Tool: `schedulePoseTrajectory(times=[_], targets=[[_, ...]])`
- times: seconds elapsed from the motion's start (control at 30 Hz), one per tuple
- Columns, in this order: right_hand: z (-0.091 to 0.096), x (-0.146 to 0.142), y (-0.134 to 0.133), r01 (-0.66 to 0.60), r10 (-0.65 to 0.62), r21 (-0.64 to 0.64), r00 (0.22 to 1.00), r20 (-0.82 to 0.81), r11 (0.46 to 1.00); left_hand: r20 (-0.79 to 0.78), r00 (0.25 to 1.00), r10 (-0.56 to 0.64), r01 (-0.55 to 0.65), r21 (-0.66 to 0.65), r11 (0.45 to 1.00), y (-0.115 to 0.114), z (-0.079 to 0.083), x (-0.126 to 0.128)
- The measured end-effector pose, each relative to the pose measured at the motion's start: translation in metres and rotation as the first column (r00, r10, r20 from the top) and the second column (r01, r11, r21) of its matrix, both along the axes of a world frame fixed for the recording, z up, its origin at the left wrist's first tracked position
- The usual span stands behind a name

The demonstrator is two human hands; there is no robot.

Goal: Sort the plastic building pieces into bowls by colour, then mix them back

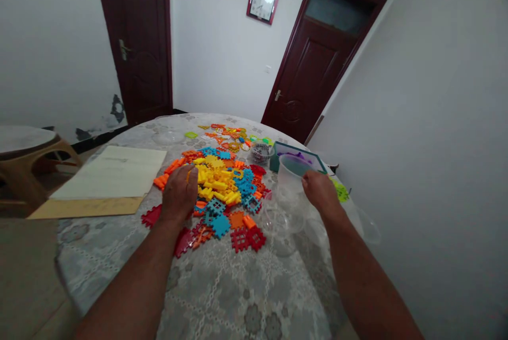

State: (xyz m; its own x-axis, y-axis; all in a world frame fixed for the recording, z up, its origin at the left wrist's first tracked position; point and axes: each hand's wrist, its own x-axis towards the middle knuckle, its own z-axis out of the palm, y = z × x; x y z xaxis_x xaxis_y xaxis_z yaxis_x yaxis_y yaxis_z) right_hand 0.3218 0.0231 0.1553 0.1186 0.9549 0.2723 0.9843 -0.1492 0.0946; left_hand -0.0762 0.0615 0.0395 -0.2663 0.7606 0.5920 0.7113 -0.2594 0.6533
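A heap of plastic building pieces in yellow, orange, blue and red lies in the middle of a round table with a patterned cloth. My left hand rests palm down on the heap's left edge, its fingers curled over the pieces; what they grip is hidden. My right hand is closed on the near rim of a clear plastic cup standing to the right of the heap. Red pieces lie nearest to me.
A teal-rimmed tray and a small bowl of dark bits stand behind the cup. Clear bowls sit beside my right wrist. A pale board lies at the left. More pieces are scattered at the far side. A stool stands left.
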Motion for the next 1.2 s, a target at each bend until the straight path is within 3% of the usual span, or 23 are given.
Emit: schedulePoseTrajectory(times=[0.2, 0.4, 0.73, 0.97, 1.03, 1.1, 1.2], targets=[[-0.023, -0.002, 0.007, -0.007, 0.007, -0.132, 1.0, 0.002, 0.991, -0.007, 1.0, -0.006, 0.006, 0.017, 1.0, -0.001, -0.001, 0.001], [-0.032, -0.003, 0.008, -0.037, 0.035, -0.194, 0.999, -0.013, 0.98, -0.059, 0.998, -0.027, 0.029, 0.035, 0.999, 0.001, -0.005, 0.002], [-0.043, -0.01, -0.003, 0.016, -0.016, -0.126, 1.0, 0.003, 0.992, -0.333, 0.941, -0.058, 0.066, 0.014, 0.998, -0.005, -0.014, 0.007], [-0.053, -0.014, 0.003, 0.019, -0.021, -0.084, 0.999, -0.027, 0.996, -0.407, 0.913, -0.042, 0.056, 0.025, 0.998, -0.01, -0.006, 0.01], [-0.055, -0.016, -0.001, 0.011, -0.013, -0.035, 0.999, -0.047, 0.999, -0.446, 0.893, -0.066, 0.078, 0.008, 0.997, -0.012, -0.004, 0.014], [-0.055, -0.02, -0.009, -0.02, 0.029, 0.091, 0.995, -0.092, 0.996, -0.486, 0.87, -0.081, 0.083, -0.017, 0.996, -0.014, -0.003, 0.019], [-0.057, -0.036, -0.032, -0.178, 0.246, 0.328, 0.952, -0.18, 0.928, -0.537, 0.841, -0.059, 0.035, -0.054, 0.998, -0.016, -0.002, 0.026]])
